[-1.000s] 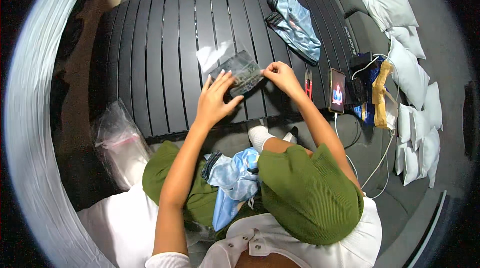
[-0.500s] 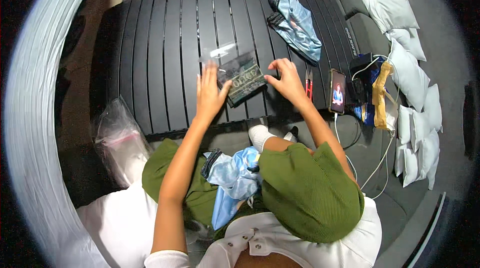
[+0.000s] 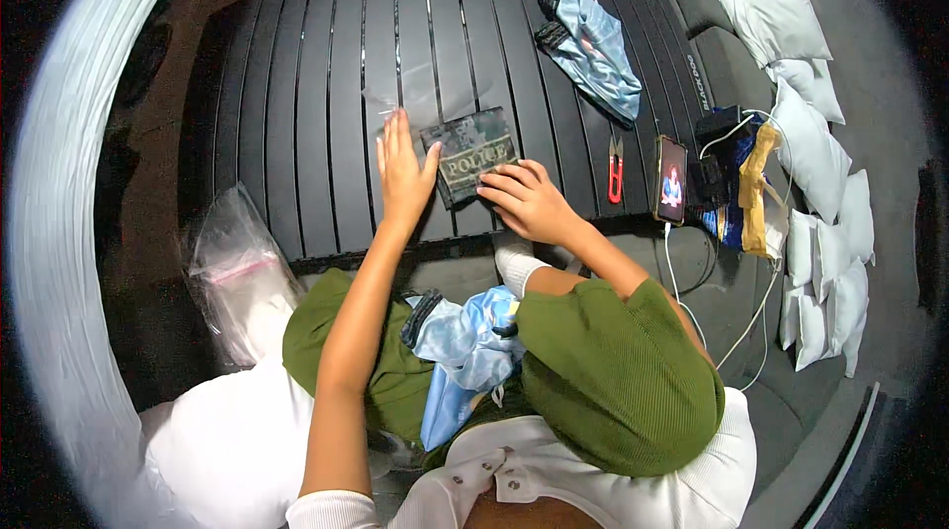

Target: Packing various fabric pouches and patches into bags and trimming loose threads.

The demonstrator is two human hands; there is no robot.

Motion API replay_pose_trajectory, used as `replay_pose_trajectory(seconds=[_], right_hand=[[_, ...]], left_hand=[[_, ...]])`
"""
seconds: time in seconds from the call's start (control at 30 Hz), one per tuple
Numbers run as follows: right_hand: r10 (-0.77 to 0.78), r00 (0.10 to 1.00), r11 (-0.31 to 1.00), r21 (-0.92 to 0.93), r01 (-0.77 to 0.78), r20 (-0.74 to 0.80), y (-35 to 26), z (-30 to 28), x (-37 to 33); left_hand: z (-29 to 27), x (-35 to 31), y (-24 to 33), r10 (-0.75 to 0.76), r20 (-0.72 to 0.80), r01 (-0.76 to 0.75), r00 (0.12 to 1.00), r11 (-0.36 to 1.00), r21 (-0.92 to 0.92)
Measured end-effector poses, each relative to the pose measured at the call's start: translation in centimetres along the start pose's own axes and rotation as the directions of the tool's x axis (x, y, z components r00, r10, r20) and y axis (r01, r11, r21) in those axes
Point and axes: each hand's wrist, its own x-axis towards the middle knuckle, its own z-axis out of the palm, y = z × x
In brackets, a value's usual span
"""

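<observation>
A dark, folded camouflage-patterned piece with pale lettering [image 3: 476, 155] lies near the front of the black slatted table. Clear plastic film [image 3: 410, 86] spreads out beyond and to the left of it. My left hand [image 3: 403, 173] rests flat at the piece's left side, over the film, fingers stretched and thumb by its edge. From the right, my right hand [image 3: 529, 198] lays its spread fingers on the piece's lower right corner; its thumb is mostly hidden. Neither hand is closed round anything.
Red-handled scissors [image 3: 616, 176] and a propped phone [image 3: 670, 179] stand to the right, cabled. Light blue printed cloth [image 3: 591, 49] lies farther back; similar cloth [image 3: 465, 343] is on my lap. A clear bag [image 3: 242, 277] sits left, white pillows [image 3: 776, 25] far right.
My right hand has moved left and down onto the piece's corner. The piece now lies flatter and straighter, its lettering clearer. My left hand has shifted slightly left.
</observation>
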Motion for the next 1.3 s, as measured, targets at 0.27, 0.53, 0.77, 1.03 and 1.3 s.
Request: replay_pose_trajectory(seconds=[0.27,0.53,0.77,1.03,1.3], right_hand=[[0.078,0.996,0.997,-0.013,-0.078,-0.039,-1.5,-0.9,-1.6],[0.392,0.434,-0.832,0.514,-0.21,0.811,-2.1,-1.6,-1.3],[0.534,0.347,-0.791,0.601,-0.117,0.771,-1.8,0.7,0.4],[0.641,0.29,-0.56,0.691,-0.456,0.711,-0.1,0.6,2.5],[0.708,0.338,-0.289,0.691,-0.663,0.62,3.6,0.1,4.5]], left_hand=[[-5.8,3.3,-2.0,-0.42,0.037,0.386,0.907,0.791,-0.474],[-6.5,2.2,2.1,-0.398,0.254,0.127,0.881,-0.319,-0.939],[-6.1,2.6,5.7,0.076,-0.539,-0.375,0.839,0.798,-0.471],[-1.7,1.6,2.3,0.333,-0.057,-0.295,0.941,0.893,0.339],[-0.2,1.0,0.5,0.359,0.051,-0.354,0.932,0.869,0.345]])
